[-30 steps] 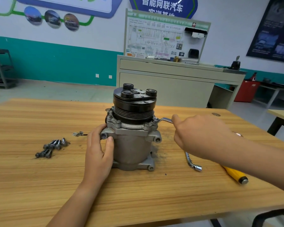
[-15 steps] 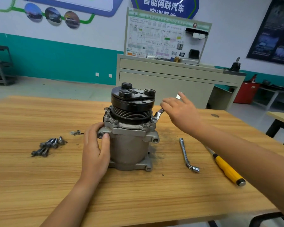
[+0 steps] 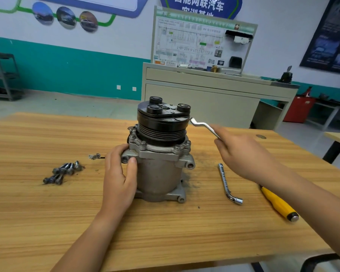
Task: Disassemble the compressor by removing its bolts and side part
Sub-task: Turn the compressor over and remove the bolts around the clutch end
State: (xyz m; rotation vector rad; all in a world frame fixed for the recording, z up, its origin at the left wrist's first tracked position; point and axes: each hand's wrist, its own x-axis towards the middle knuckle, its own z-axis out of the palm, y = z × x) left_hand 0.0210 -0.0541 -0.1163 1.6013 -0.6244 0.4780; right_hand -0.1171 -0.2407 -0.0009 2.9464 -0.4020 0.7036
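The left hand (image 3: pixel 119 181) curls its fingers round the upright grey metal compressor (image 3: pixel 161 173); the blurred right hand (image 3: pixel 243 154) grasps a bent silver spanner (image 3: pixel 203 125), its handle end hidden.

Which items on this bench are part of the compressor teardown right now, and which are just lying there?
In the job:
- compressor, gripped by the left hand
- offset wrench, held in the right hand
- flange bolts, not yet out
- removed bolts, piled at left

Lying about:
- L-shaped socket wrench
- yellow-handled screwdriver
- small connector

All three lie on the table.
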